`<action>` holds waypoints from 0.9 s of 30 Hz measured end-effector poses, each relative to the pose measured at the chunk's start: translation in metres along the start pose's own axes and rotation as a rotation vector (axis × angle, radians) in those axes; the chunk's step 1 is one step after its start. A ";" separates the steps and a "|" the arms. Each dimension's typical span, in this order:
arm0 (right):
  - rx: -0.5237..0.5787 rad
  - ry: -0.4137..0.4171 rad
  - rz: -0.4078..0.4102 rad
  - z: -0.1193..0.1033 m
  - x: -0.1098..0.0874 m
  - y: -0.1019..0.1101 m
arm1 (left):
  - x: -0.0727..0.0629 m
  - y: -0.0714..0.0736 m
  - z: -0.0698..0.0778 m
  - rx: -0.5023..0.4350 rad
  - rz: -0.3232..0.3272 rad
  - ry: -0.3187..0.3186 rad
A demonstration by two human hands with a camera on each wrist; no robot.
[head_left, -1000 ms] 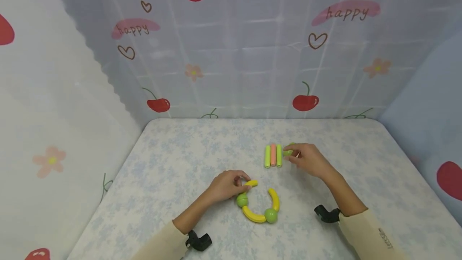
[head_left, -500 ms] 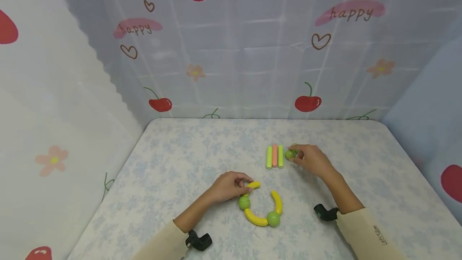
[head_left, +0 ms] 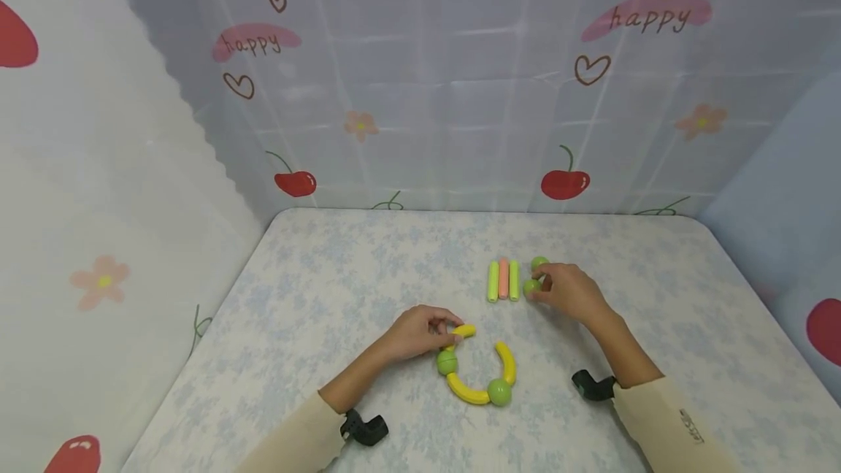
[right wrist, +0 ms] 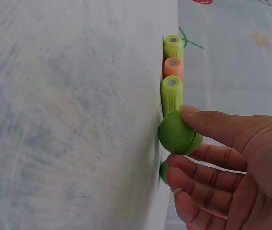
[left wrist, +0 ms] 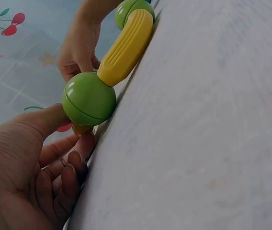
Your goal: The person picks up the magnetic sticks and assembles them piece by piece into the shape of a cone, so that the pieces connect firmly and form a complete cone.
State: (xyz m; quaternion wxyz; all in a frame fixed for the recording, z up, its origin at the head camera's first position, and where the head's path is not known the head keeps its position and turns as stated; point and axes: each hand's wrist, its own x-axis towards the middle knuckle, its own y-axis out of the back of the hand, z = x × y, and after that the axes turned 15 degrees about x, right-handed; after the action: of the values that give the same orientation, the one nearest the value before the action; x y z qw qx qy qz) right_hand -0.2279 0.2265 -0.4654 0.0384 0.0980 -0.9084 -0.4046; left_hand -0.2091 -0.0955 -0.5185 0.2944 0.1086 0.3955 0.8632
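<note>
On the table lies an open ring of yellow curved rods (head_left: 468, 390) joined by green balls (head_left: 500, 392). At its upper left, my left hand (head_left: 417, 332) pinches a yellow curved rod (head_left: 465, 330) between thumb and fingers, just past a green ball (left wrist: 89, 99). Farther back, my right hand (head_left: 571, 292) pinches a loose green ball (right wrist: 176, 133) between thumb and fingers, low over the tabletop. Behind it sits another green ball (head_left: 539, 262), mostly covered by fingers in the right wrist view.
Left of the right hand, a light green rod (head_left: 493, 282), a coral rod (head_left: 504, 278) and a second light green rod (head_left: 515, 280) lie side by side. Metal discs show on their ends. A cherry-printed curtain (head_left: 420, 108) hangs behind the table (head_left: 342, 261).
My right hand's green ball has shifted toward me, apart from the ball behind it, which now shows clearly. My left hand stays on the yellow curved rod. The head view has shifted slightly.
</note>
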 end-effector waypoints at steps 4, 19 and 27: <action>-0.012 0.026 -0.001 -0.007 -0.003 0.001 | 0.001 0.000 -0.002 -0.074 -0.027 0.009; 0.165 0.217 -0.186 -0.044 -0.009 -0.024 | 0.000 0.006 -0.003 -0.183 -0.070 0.015; 0.195 0.294 -0.269 -0.047 -0.013 -0.036 | 0.001 0.004 -0.005 -0.192 -0.074 0.004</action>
State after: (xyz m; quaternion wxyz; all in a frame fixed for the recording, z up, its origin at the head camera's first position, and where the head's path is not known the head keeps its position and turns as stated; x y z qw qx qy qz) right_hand -0.2024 0.1717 -0.4608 0.1062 0.2794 -0.9066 -0.2977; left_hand -0.2134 -0.0999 -0.5185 0.3345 0.0636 0.3153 0.8858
